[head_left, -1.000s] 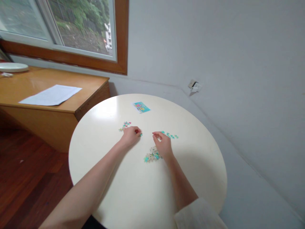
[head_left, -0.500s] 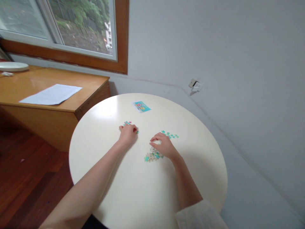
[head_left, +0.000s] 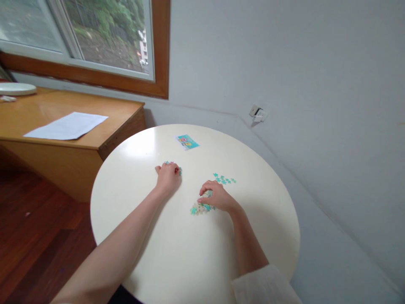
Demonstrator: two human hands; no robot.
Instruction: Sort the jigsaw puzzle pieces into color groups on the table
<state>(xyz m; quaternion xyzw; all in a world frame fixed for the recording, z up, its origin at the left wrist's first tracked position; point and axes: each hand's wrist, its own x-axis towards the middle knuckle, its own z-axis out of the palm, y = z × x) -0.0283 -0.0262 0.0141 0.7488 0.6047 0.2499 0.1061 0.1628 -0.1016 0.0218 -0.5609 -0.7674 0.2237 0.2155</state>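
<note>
The person leans over a cream round table (head_left: 190,253) with both forearms stretched across it. The left hand (head_left: 167,177) lies palm down toward the far middle of the top, fingers curled over a small bunch of puzzle pieces (head_left: 173,164) that peeks out at the fingertips. I cannot tell whether it pinches one or just rests there. The right hand (head_left: 217,196) sits a little nearer and to the right, knuckles arched, its fingertips on the far edge of a pale cluster of pieces (head_left: 198,208). I cannot tell whether it has hold of a piece. Just beyond that hand lies a loose row of teal pieces (head_left: 224,179), untouched. Farther off, near the table's far rim, rests a picture card (head_left: 187,142). To the left stands a wooden desk (head_left: 120,114) bearing a sheet of paper (head_left: 66,126) and a white plate (head_left: 15,88), under a window (head_left: 104,33).
</note>
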